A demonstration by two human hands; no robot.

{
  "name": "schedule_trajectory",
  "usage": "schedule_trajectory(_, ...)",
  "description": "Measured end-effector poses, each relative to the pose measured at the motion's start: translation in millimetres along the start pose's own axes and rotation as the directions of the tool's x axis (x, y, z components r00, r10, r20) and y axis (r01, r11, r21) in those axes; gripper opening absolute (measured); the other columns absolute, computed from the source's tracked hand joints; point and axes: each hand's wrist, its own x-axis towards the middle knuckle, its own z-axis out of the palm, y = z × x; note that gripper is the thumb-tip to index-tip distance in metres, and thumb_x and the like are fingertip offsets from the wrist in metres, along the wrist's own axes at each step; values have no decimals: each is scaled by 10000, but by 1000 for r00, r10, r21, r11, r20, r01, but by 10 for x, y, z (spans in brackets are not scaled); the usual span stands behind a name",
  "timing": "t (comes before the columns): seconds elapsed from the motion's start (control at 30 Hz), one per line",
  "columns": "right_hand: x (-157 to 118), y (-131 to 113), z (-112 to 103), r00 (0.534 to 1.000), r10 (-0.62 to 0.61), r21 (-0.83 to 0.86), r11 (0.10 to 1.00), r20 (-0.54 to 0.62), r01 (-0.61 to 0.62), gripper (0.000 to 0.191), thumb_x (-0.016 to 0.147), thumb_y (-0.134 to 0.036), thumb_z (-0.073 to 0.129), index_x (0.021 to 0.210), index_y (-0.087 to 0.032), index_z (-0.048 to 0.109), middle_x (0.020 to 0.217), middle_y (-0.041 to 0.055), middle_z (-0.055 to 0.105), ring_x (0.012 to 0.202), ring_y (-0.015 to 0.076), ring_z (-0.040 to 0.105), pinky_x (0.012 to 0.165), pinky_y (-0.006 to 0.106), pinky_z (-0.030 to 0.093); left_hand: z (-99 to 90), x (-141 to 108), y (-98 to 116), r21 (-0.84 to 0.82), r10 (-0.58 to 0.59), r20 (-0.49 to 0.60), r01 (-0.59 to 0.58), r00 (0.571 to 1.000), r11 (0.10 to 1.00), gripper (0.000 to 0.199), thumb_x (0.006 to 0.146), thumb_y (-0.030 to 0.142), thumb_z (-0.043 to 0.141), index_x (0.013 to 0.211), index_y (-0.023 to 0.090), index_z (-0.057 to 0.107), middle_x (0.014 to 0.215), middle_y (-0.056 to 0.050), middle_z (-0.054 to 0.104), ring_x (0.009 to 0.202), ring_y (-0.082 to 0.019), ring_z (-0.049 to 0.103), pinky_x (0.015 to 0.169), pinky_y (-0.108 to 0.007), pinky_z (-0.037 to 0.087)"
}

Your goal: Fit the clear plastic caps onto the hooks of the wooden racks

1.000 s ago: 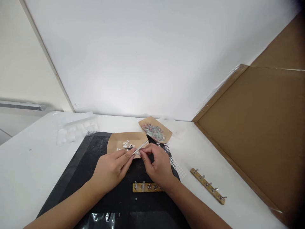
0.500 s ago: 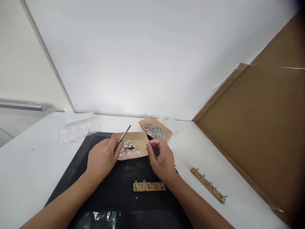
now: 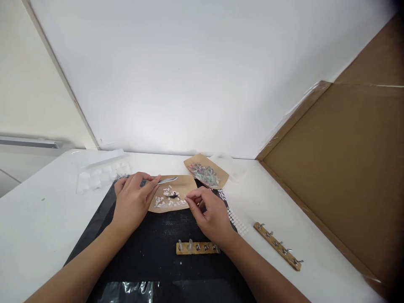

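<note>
My left hand (image 3: pixel 132 200) is closed round a slim metal tool that looks like tweezers (image 3: pixel 168 180), its tip pointing right over a brown kraft paper sheet (image 3: pixel 186 183). On that paper lie small white pieces (image 3: pixel 160 202) and a small dark item (image 3: pixel 172 196). At the paper's right edge my right hand (image 3: pixel 210 210) pinches thumb and forefinger together; whatever is between them is too small to make out. Below the hands, a wooden strip with metal fittings (image 3: pixel 198 248) lies on the black mat (image 3: pixel 158 248), and some of its fittings carry clear upright pieces.
A second wooden strip (image 3: pixel 277 246) lies on the white table at the right. Behind my right hand are a pouch of coloured pieces (image 3: pixel 204 173) and a sheet of white dots (image 3: pixel 238 223). A clear plastic tray (image 3: pixel 91 179) sits back left. A cardboard panel (image 3: pixel 341 176) stands at right.
My left hand has turned, so the tool now lies flatter and points right instead of up. My right hand has shifted slightly left over the paper's edge, still pinching.
</note>
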Motion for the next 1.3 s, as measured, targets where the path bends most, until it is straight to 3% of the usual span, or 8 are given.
schedule_trajectory(0.13,5,3,-34,997,-81,-27,996,-9,81,58,1017,-257,647,1014,-241,704,893,13,740,754,150,677,630,254,528,52,-16,-20,-68,52,134,-43,990,997,299,1052,303,580,1315,296,722,1177,-97,695,1084,-278,613,927,-441,411)
schedule_trajectory(0.23,6,43,-49,993,-112,-57,992,-40,110,48,1002,-269,690,976,-250,725,867,-3,769,757,151,700,645,260,533,60,-21,-10,-65,76,173,-66,982,996,311,1047,309,583,1328,295,715,1238,-102,691,1202,-319,553,977,-475,409)
schedule_trajectory(0.4,-10,70,-59,988,-104,-78,992,-113,96,113,964,-329,752,900,-245,714,844,-10,789,715,150,715,643,267,548,31,-19,48,-72,80,176,-69,981,995,292,1050,331,586,1292,283,743,1232,-90,721,1118,-311,545,955,-482,405)
schedule_trajectory(0.63,-23,31,-75,989,-120,-91,989,-84,112,106,979,-310,732,911,-243,685,857,-5,785,742,151,720,622,257,531,-3,-18,92,-130,128,138,-110,982,985,224,1039,317,614,1163,319,800,1161,-43,777,1107,-317,527,948,-492,360)
schedule_trajectory(0.87,-24,19,-87,986,-165,-82,984,-38,161,117,990,-311,711,895,-252,677,836,8,772,762,169,724,661,278,543,-33,-58,228,-336,151,123,-102,981,936,308,1054,211,574,1295,325,729,1162,-14,803,1195,-298,578,992,-498,331)
schedule_trajectory(1.0,-30,15,-79,978,-210,-48,977,8,210,106,996,-301,703,909,-248,673,852,5,778,794,167,735,731,288,571,-58,-103,363,-504,137,190,-23,972,863,317,1072,211,519,1305,295,716,1125,-25,799,1179,-268,597,1014,-481,390)
schedule_trajectory(1.13,-31,5,-82,966,-257,-28,966,38,258,124,1002,-292,689,888,-251,661,861,7,781,807,163,741,746,285,580,-90,-109,457,-704,116,247,96,962,704,264,1043,279,597,1253,291,756,1119,-43,791,1139,-239,619,1028,-442,491)
schedule_trajectory(1.3,-22,-46,-125,941,-332,-137,931,61,338,191,1022,-302,660,840,-246,646,885,8,789,834,160,749,773,289,584,-117,-92,465,-767,51,294,204,954,608,223,1028,308,629,1149,303,816,1007,-45,798,1069,-234,649,997,-434,537)
